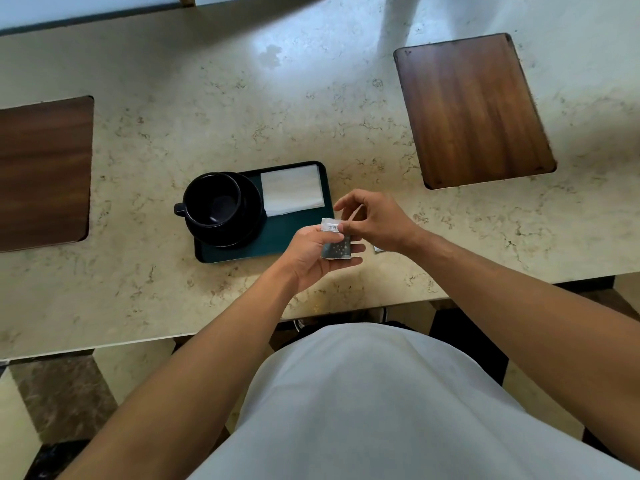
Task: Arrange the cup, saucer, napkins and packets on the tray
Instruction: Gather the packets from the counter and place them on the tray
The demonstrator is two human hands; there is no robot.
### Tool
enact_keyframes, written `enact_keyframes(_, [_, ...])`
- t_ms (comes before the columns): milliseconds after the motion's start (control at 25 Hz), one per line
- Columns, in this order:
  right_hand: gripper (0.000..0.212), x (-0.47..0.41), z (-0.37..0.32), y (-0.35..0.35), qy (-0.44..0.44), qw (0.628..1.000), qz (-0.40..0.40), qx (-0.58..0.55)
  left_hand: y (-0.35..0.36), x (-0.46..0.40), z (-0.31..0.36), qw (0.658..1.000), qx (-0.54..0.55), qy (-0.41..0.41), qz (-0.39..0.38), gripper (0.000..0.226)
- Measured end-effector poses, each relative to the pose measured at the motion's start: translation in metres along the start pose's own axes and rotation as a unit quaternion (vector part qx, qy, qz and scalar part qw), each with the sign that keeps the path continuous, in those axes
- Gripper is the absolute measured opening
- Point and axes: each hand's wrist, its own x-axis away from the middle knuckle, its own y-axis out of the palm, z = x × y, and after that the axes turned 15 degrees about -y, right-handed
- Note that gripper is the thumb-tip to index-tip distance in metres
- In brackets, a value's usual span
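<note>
Dark green rectangular tray [277,244] holds a black cup [213,199] seated on a black saucer [251,209] at its left and white folded napkins [292,190] at its far right corner. Left hand [311,252] grips packets [335,242] over the tray's near right edge. Right hand [375,221], fingers curled, pinches the top packet. Another packet [378,249] lies on the marble counter [207,109], partly hidden.

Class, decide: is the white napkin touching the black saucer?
Apart. The head view shows a strip of green tray between the napkin and the saucer.
</note>
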Motion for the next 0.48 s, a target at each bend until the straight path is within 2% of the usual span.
enact_keyframes(120, [0.015,0.001,0.013,-0.001,0.022,0.997,0.073,0.029,-0.002,-0.001,-0.002,1.0,-0.006,-0.001,0.03,0.027])
enact_keyframes(240, [0.013,0.006,0.038,-0.01,0.11,0.976,0.151,0.115,-0.004,0.002,-0.004,0.999,-0.003,0.0,0.052,0.025])
enact_keyframes(360, [0.031,0.02,0.06,-0.015,0.189,0.959,0.117,0.173,-0.006,0.003,-0.006,0.998,0.002,-0.001,0.066,0.021])
enact_keyframes(480, [0.045,0.032,0.069,-0.01,0.198,0.957,0.042,0.208,-0.004,0.003,-0.009,0.997,0.013,-0.011,0.074,0.02])
